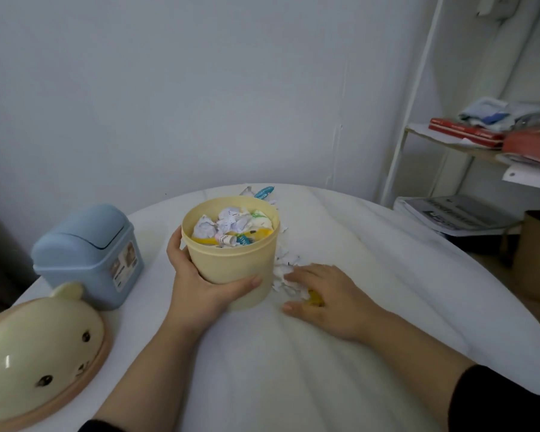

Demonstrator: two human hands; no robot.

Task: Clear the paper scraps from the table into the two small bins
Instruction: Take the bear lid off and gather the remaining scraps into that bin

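Left hand (pixel 200 288) gripped the yellow bin (pixel 231 260), fingers curled round its wall. Right hand (pixel 321 294) lay flat on the scraps (pixel 282 271) at the bin's 3 o'clock, fingers close together. Best play looked like this: rake them into one heap, pinch, lift over the rim. More lay at 12 o'clock.

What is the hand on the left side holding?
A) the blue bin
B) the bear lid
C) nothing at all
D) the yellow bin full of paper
D: the left hand has its fingers and thumb wrapped round the yellow bin, whose open top shows crumpled paper. The blue bin and the bear lid sit apart from it, untouched.
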